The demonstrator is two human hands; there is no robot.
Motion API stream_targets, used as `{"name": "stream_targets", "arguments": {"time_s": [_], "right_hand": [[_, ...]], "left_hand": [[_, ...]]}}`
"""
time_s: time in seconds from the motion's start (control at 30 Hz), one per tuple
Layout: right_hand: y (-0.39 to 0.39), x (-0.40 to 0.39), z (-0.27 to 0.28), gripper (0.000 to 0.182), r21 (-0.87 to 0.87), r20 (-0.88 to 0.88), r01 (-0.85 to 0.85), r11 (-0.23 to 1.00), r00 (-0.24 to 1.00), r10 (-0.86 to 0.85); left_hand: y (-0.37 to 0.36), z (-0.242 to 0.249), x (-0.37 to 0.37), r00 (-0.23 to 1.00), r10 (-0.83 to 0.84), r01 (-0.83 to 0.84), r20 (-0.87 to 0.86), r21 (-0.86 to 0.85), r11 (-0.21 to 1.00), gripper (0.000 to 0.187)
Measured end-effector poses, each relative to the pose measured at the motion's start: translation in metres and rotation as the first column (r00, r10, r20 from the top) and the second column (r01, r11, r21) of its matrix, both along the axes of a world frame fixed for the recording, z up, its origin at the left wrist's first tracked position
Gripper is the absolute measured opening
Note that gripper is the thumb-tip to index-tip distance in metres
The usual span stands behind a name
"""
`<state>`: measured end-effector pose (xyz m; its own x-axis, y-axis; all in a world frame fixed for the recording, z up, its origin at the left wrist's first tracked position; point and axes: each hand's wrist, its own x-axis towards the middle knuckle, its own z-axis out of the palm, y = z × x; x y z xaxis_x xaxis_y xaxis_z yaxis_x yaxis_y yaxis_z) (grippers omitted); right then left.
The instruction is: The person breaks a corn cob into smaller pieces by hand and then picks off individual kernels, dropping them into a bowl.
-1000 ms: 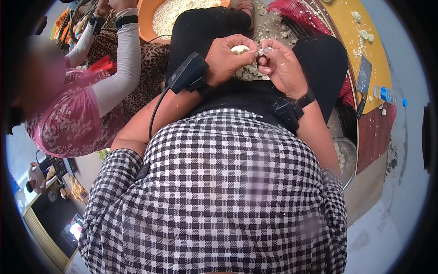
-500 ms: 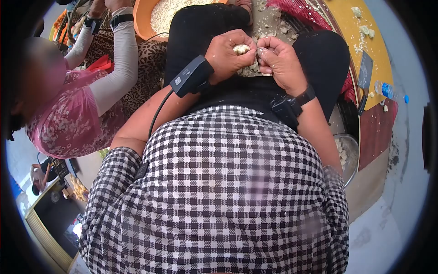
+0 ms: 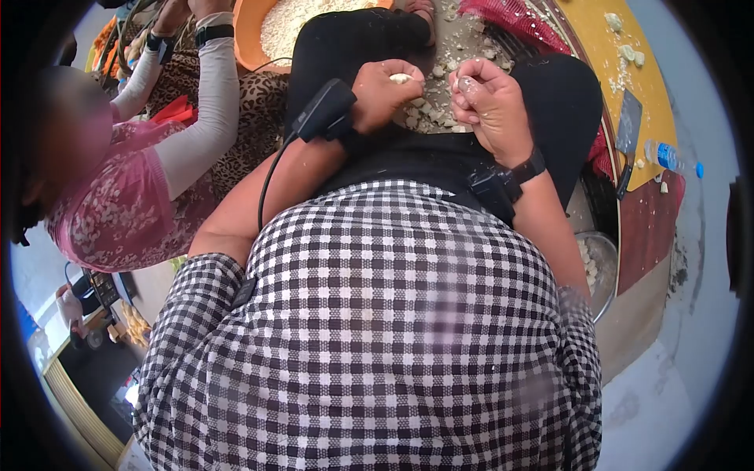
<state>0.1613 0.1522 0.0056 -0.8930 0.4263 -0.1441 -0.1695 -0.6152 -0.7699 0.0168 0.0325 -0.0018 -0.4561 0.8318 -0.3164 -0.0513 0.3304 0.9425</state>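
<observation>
My left hand [image 3: 385,96] is closed around a pale, whitish lump [image 3: 400,78], which shows between the thumb and curled index finger. Its exact kind I cannot make out. To the right, a short gap away, my right hand [image 3: 493,106] is raised with the thumb pressed to the bent fingers; what it holds, if anything, is too small to name. Whitish specks cling to its fingertips. Below and between the hands, many pale broken pieces [image 3: 428,110] lie on the ground between my black-clad legs.
An orange basin [image 3: 245,35] of whitish bits stands at the upper left. A person in a pink patterned top [image 3: 118,188] sits at my left. On the right are a yellow board [image 3: 656,86], a cleaver [image 3: 628,125], a water bottle [image 3: 667,156], a metal bowl [image 3: 609,275] and red mesh [image 3: 514,16].
My hands have moved apart; earlier their fingertips met. The left hand has turned, so less of the pale lump shows. My right hand has shifted slightly to the right.
</observation>
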Motion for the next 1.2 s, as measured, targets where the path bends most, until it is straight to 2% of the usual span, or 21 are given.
{"name": "stream_targets", "arguments": {"time_s": [0.07, 0.17, 0.27, 0.3, 0.43, 0.53, 0.57, 0.6, 0.67, 0.9, 1.0, 1.1, 1.2], "right_hand": [[0.001, 0.000, -0.001, 0.005, -0.048, -0.045, 0.013, 0.999, 0.999, -0.016], [0.004, -0.001, -0.002, 0.009, -0.140, -0.030, -0.050, 0.989, 0.998, 0.047], [0.005, -0.001, 0.000, 0.011, -0.182, -0.032, -0.091, 0.979, 0.996, 0.086], [0.006, -0.001, -0.003, 0.013, -0.179, -0.029, -0.083, 0.980, 0.996, 0.079], [0.005, -0.003, -0.006, 0.014, -0.145, 0.107, -0.074, 0.987, 0.990, 0.090], [0.002, -0.006, -0.008, 0.014, -0.104, 0.145, -0.096, 0.990, 0.983, 0.111], [0.002, -0.006, -0.009, 0.015, -0.103, 0.101, -0.106, 0.989, 0.988, 0.117], [0.002, -0.006, -0.006, 0.016, -0.095, 0.094, -0.112, 0.989, 0.988, 0.121], [0.003, -0.005, -0.003, 0.017, -0.087, 0.084, -0.124, 0.988, 0.988, 0.132], [0.000, -0.005, 0.002, 0.021, -0.003, 0.125, -0.084, 0.996, 0.989, 0.084], [0.003, -0.004, -0.002, 0.022, -0.030, 0.104, -0.069, 0.997, 0.992, 0.071], [0.002, -0.003, 0.000, 0.020, -0.025, 0.089, -0.065, 0.998, 0.994, 0.067], [0.002, -0.003, 0.001, 0.018, -0.036, 0.095, -0.065, 0.997, 0.993, 0.068]], "left_hand": [[-0.002, -0.005, -0.002, 0.995, 0.028, -0.029, 0.091, 0.020, 0.999, 0.017], [0.002, -0.003, 0.000, 0.942, -0.026, -0.037, 0.334, 0.180, 0.983, 0.030], [0.004, 0.006, 0.006, 0.911, -0.116, 0.021, 0.396, 0.236, 0.972, 0.041], [0.004, 0.012, 0.008, 0.903, -0.131, 0.037, 0.410, 0.229, 0.973, 0.050], [0.002, 0.025, 0.012, 0.912, -0.205, 0.113, 0.354, 0.264, 0.958, 0.064], [0.002, 0.029, 0.014, 0.965, -0.227, 0.188, 0.128, 0.260, 0.947, 0.066], [0.000, 0.031, 0.010, 0.958, -0.273, 0.286, -0.087, 0.212, 0.935, 0.066], [0.001, 0.030, 0.009, 0.934, -0.261, 0.316, -0.243, 0.226, 0.921, 0.066], [0.003, 0.026, 0.012, 0.824, -0.207, 0.376, -0.527, 0.235, 0.896, 0.066], [0.004, 0.038, 0.021, 0.848, -0.240, 0.366, -0.472, 0.195, 0.910, 0.070], [0.000, 0.040, 0.019, 0.949, -0.218, 0.270, -0.229, 0.226, 0.936, 0.067], [-0.002, 0.029, 0.010, 0.945, -0.225, 0.272, -0.237, 0.188, 0.944, 0.060], [-0.003, 0.036, 0.012, 0.903, -0.175, 0.241, -0.393, 0.126, 0.962, 0.051]]}}
